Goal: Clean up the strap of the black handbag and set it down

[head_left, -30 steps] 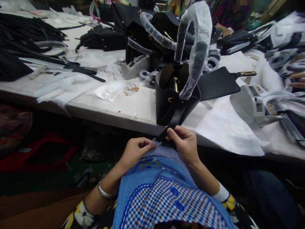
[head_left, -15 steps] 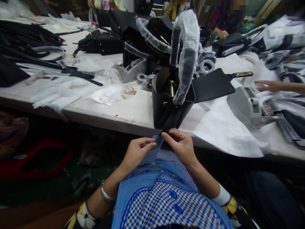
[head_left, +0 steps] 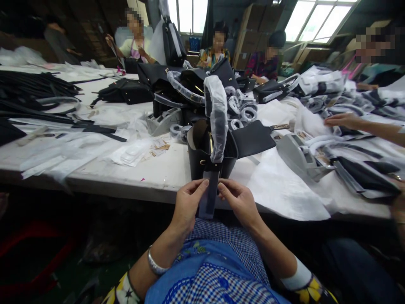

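Note:
A black handbag (head_left: 198, 158) stands at the table's front edge, its flap (head_left: 255, 138) laid open to the right. Its handle (head_left: 218, 109) arches above it, wrapped in whitish plastic. From the bag's near side a strip of clear plastic film (head_left: 207, 209) hangs down, with a dark strap visible behind it. My left hand (head_left: 189, 204) pinches the film's left edge between thumb and fingers. At the right edge, the thumb and fingers of my right hand (head_left: 241, 202) are closed on the film and strap; the fingertips are partly hidden.
Grey tape dispensers stand right (head_left: 300, 156) and behind left (head_left: 164, 121) of the bag. Black straps (head_left: 34, 95) and plastic sheets (head_left: 129, 152) lie left. More bags (head_left: 125, 90) are piled behind. A co-worker's hand (head_left: 346, 121) reaches in from the right; other people sit across the table.
The view has tilted up. The film now lies lengthwise over the strap, where before it stuck out to the left. My hands have come level on either side of it.

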The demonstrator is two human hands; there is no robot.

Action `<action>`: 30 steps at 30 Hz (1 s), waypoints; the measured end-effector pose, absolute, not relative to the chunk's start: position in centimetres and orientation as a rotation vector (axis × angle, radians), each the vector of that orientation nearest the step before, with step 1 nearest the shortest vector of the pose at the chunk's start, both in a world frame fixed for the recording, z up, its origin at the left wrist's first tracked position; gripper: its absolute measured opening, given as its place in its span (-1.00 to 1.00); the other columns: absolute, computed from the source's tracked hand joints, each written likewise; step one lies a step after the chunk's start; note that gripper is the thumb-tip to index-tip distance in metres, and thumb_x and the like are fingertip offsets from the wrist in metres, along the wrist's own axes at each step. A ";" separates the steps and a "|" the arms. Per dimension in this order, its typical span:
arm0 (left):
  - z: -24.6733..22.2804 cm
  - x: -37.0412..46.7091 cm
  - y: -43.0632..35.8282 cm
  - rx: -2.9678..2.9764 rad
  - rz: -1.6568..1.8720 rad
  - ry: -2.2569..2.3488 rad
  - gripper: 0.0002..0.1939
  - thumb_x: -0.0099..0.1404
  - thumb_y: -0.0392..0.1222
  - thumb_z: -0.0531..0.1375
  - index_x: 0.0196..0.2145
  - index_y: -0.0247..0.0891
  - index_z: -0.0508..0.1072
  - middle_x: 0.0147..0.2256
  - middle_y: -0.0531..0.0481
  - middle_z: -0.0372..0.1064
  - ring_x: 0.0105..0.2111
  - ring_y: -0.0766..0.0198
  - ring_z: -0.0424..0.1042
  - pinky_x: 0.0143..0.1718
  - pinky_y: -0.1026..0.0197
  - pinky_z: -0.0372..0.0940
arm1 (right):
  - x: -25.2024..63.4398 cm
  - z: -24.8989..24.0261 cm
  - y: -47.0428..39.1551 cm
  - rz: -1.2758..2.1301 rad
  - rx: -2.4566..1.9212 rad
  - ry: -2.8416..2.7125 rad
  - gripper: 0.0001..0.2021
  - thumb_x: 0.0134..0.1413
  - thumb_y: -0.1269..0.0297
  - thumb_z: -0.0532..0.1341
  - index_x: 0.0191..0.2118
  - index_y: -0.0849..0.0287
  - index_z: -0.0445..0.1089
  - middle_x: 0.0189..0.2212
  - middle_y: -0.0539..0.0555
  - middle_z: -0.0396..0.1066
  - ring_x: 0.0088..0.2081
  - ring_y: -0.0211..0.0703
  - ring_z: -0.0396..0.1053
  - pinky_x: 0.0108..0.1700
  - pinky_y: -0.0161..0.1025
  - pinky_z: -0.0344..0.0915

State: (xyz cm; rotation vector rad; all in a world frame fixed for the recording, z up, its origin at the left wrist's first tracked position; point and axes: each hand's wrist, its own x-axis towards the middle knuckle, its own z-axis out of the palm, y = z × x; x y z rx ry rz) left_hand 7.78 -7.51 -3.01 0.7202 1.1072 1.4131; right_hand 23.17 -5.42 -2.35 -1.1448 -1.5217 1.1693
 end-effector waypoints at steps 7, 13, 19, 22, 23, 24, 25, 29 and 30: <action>-2.7 8.5 -6.6 0.831 1.599 1.164 -0.71 0.19 -0.03 0.35 -0.20 -0.25 0.60 -0.19 -0.04 0.56 -0.16 0.19 0.50 -0.09 0.23 0.36 | 21.6 -1.3 -4.1 0.972 -1.216 -1.559 -0.68 0.13 -0.01 0.30 -0.28 0.19 0.56 -0.42 0.09 0.53 -0.42 -0.13 0.45 -0.45 -0.30 0.34; -4.0 8.9 -8.1 0.832 1.571 1.138 -0.67 0.23 0.00 0.32 -0.13 -0.24 0.50 -0.17 -0.05 0.53 -0.13 0.19 0.49 -0.09 0.24 0.36 | 20.7 -1.3 -4.5 0.945 -1.225 -1.483 -0.68 0.09 -0.01 0.31 -0.36 0.20 0.53 -0.51 0.05 0.49 -0.53 -0.20 0.38 -0.49 -0.31 0.29; -4.6 9.2 -8.4 0.799 1.615 1.156 -0.70 0.23 -0.02 0.32 -0.17 -0.27 0.52 -0.26 -0.03 0.53 -0.23 0.21 0.49 -0.17 0.25 0.36 | 20.0 -1.2 -4.7 0.963 -1.208 -1.416 -0.68 0.09 0.01 0.32 -0.40 0.20 0.50 -0.63 -0.03 0.39 -0.60 -0.25 0.32 -0.49 -0.32 0.27; -4.4 9.0 -8.5 0.864 1.677 1.200 -0.72 0.24 -0.04 0.32 -0.17 -0.25 0.55 -0.24 -0.06 0.53 -0.22 0.18 0.49 -0.16 0.21 0.37 | 20.0 -1.1 -4.5 1.035 -1.152 -1.433 -0.67 0.11 -0.01 0.31 -0.38 0.21 0.51 -0.64 -0.04 0.38 -0.60 -0.26 0.32 -0.49 -0.33 0.28; -4.3 8.9 -8.6 0.934 1.695 1.234 -0.75 0.25 -0.04 0.31 -0.18 -0.23 0.56 -0.24 -0.06 0.52 -0.23 0.18 0.49 -0.16 0.21 0.37 | 19.9 -1.0 -4.4 1.046 -1.139 -1.452 -0.66 0.13 -0.01 0.30 -0.41 0.21 0.50 -0.65 -0.04 0.37 -0.61 -0.27 0.31 -0.49 -0.34 0.27; -4.1 8.7 -8.6 1.024 1.716 1.278 -0.78 0.26 -0.05 0.30 -0.19 -0.21 0.57 -0.26 -0.05 0.51 -0.25 0.19 0.48 -0.17 0.21 0.37 | 19.9 -0.9 -4.3 1.044 -1.135 -1.468 -0.64 0.15 -0.01 0.29 -0.45 0.20 0.49 -0.67 -0.04 0.35 -0.62 -0.28 0.30 -0.50 -0.34 0.25; -4.0 8.4 -8.7 1.130 1.735 1.325 -0.80 0.28 -0.06 0.28 -0.20 -0.18 0.59 -0.27 -0.05 0.50 -0.26 0.20 0.47 -0.19 0.22 0.37 | 19.8 -0.8 -4.2 1.031 -1.138 -1.480 -0.62 0.16 -0.01 0.28 -0.50 0.20 0.46 -0.69 -0.05 0.33 -0.63 -0.29 0.28 -0.51 -0.35 0.23; -3.7 7.0 -9.0 1.550 1.761 1.423 -0.81 0.34 -0.16 0.23 -0.14 -0.10 0.61 -0.31 -0.05 0.49 -0.30 0.21 0.47 -0.20 0.25 0.37 | 19.6 -0.5 -4.0 1.011 -1.158 -1.469 -0.54 0.18 -0.01 0.27 -0.62 0.19 0.36 -0.73 -0.04 0.30 -0.66 -0.31 0.24 -0.53 -0.36 0.19; -3.7 6.7 -9.0 1.651 1.747 1.419 -0.79 0.35 -0.19 0.21 -0.11 -0.10 0.61 -0.32 -0.06 0.49 -0.31 0.22 0.47 -0.20 0.26 0.37 | 19.5 -0.5 -4.0 1.034 -1.146 -1.464 -0.53 0.19 -0.02 0.26 -0.62 0.19 0.36 -0.72 -0.03 0.32 -0.65 -0.30 0.26 -0.53 -0.35 0.21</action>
